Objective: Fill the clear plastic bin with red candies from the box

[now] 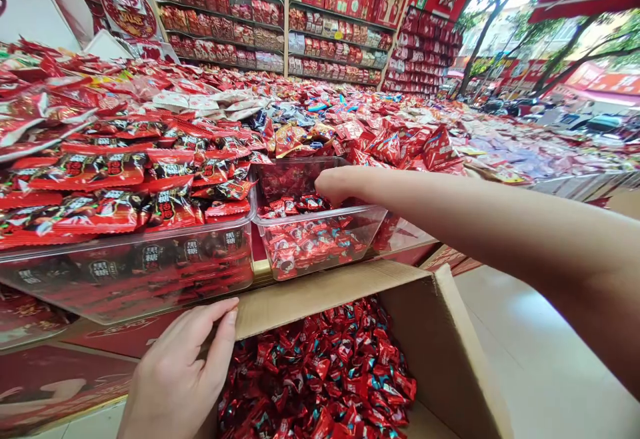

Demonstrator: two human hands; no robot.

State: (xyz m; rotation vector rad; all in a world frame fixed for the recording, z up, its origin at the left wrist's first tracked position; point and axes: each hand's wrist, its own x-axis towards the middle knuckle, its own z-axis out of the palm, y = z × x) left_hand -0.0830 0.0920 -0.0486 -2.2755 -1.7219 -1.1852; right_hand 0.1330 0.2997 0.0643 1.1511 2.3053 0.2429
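Observation:
My left hand (185, 359) pinches the edge of a cardboard box (325, 289) at its upper left, thumb on one side and fingers on the other. Inside the box lies a heap of red-wrapped candies (320, 379) with some blue on the wrappers. My right hand (336, 184) reaches into a clear plastic bin (320, 216) just behind the box. Similar red candies (310, 246) partly fill that bin. The fingers of my right hand point down and are mostly hidden, so what they hold does not show.
Left of the bin stands a larger clear bin (200, 236) piled with red and black candy packets (115, 166). More heaped sweets (390, 136) stretch behind and to the right. Shelves (285, 19) of packaged goods line the back. Pale floor (520, 332) shows at the right.

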